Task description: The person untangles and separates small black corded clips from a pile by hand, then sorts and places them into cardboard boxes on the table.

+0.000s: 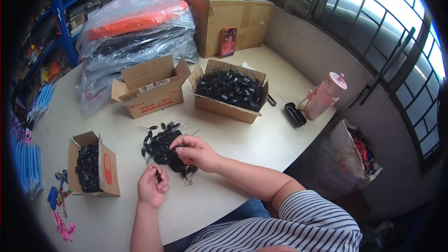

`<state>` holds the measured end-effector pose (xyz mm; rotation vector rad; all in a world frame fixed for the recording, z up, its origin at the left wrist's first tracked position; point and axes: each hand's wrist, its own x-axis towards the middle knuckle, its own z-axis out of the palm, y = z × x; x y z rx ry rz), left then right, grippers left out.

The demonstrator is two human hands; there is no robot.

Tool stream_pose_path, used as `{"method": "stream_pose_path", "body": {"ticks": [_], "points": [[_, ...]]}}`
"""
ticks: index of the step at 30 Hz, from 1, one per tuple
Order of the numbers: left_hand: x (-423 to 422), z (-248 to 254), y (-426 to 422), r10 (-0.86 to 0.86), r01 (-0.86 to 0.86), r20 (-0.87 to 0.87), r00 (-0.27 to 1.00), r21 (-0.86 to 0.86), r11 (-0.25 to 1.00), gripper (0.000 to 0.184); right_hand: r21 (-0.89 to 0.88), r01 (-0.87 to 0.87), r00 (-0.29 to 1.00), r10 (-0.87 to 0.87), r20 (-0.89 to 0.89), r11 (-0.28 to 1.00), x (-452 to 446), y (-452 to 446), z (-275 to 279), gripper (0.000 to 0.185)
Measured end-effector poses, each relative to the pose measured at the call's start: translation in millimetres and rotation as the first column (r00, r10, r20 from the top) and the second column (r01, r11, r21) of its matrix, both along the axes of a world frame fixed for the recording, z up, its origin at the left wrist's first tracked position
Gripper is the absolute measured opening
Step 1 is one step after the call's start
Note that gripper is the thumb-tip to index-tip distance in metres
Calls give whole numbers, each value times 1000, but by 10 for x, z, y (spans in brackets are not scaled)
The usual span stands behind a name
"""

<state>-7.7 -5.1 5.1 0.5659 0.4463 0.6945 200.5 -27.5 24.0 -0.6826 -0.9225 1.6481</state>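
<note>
My left hand [153,184] is closed, its fingers curled round a small black piece that shows only in part. Just up and to the right, my right hand [195,153] is pinched over the edge of a pile; something small and dark shows at its fingertips, too hidden to name. The pile [161,145] consists of small black pieces with thin cord loops, lying loose on the table. Left of my left hand stands a small carton [110,170] filled with small black parts [87,168]. Behind the pile, a wider carton [224,108] is heaped with black looped pieces [228,88].
An open carton [154,101] stands behind the pile. Plastic-wrapped bundles [140,32], a large box [238,21] and a phone [228,42] are at the back. A pink bottle [324,95] and black case [295,114] sit right. Blue packets [28,168] line the left edge.
</note>
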Motion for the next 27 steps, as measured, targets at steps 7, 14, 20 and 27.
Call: {"method": "stream_pose_path", "body": {"ticks": [7, 14, 20, 27], "points": [[-2, 23, 25, 41, -48, -56, 998, -125, 991, 16, -259, 71, 909, -169, -380, 963, 97, 98, -28, 20], [44, 57, -51, 162, -153, -187, 969, 62, 986, 12, -109, 125, 933, -79, 351, 986, -18, 75, -82, 15], [199, -195, -97, 546, -177, -292, 785, 739, 650, 10, -32, -169, 680, 141, 720, 985, -206, -132, -28, 15], [177, -47, -149, 556, -180, -292, 778, 745, 642, 10, 21, -329, 831, 279, 481, 944, -191, -140, -19, 16]]}}
